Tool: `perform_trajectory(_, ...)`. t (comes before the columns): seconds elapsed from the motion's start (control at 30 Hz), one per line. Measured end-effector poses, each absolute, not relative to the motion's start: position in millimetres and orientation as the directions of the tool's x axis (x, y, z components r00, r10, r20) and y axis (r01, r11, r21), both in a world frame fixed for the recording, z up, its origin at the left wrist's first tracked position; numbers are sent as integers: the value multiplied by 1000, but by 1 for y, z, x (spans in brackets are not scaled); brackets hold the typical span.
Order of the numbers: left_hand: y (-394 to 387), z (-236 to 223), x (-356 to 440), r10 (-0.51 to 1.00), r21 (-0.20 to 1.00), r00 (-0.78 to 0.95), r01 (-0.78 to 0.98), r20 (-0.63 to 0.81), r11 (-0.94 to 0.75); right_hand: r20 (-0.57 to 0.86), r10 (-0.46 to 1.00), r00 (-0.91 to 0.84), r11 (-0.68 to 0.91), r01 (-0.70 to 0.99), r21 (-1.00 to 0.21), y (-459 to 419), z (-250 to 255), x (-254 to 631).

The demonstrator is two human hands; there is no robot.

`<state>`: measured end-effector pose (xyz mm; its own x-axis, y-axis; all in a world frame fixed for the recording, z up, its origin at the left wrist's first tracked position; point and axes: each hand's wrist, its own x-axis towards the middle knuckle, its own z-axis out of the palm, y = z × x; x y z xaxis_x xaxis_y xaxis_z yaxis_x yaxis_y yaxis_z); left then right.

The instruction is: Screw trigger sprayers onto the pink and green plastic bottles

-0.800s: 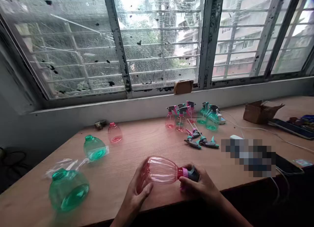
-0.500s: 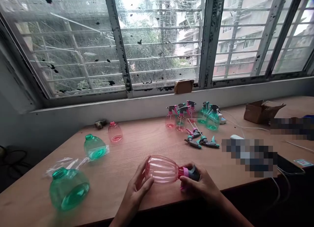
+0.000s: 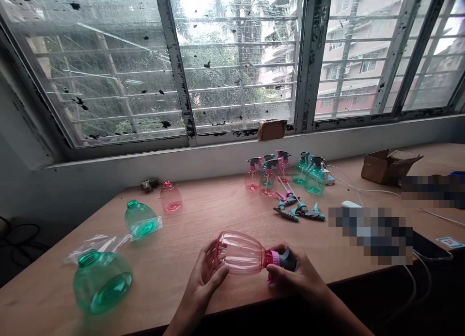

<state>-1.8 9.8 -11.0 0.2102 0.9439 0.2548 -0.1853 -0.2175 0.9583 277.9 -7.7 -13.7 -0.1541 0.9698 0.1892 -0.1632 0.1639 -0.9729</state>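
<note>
Head view, left to right: two open green bottles (image 3: 103, 280), an open pink bottle (image 3: 170, 198). At front centre, the left hand (image 3: 203, 280) curls its fingers round a sideways pink spray bottle's (image 3: 241, 252) base; the right hand (image 3: 300, 270) grips its spray head (image 3: 287, 259). Behind, upright spray bottles (image 3: 268, 184), some containing tubes; then a cardboard box (image 3: 378, 167). Wooden table (image 3: 203, 215), barred windows (image 3: 232, 69).

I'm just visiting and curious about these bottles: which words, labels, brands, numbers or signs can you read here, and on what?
No text can be read.
Small white-and-blue rectangular card on the brown wooden table: marks too small and blurred.
Clear red ribbed plastic spray bottle, held: no lettering visible.
Pixelated patch at right: illegible.
</note>
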Motion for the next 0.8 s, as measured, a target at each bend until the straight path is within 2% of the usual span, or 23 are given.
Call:
perform_trajectory(0.23, 3, -6, 5, 928, 944, 212, -193, 305, -266, 174, 972, -160, 149, -156, -976, -7, -17, 278)
perform_trajectory(0.53, 1, -4, -3, 929, 953, 232, -164, 290, -256, 147, 970, -193, 119, -150, -981, -9, -13, 279)
perform_trajectory(0.8, 6, -7, -3, 883, 929, 290, -138, 369, -343, 91, 980, -175, 63, -158, -985, -6, -14, 280)
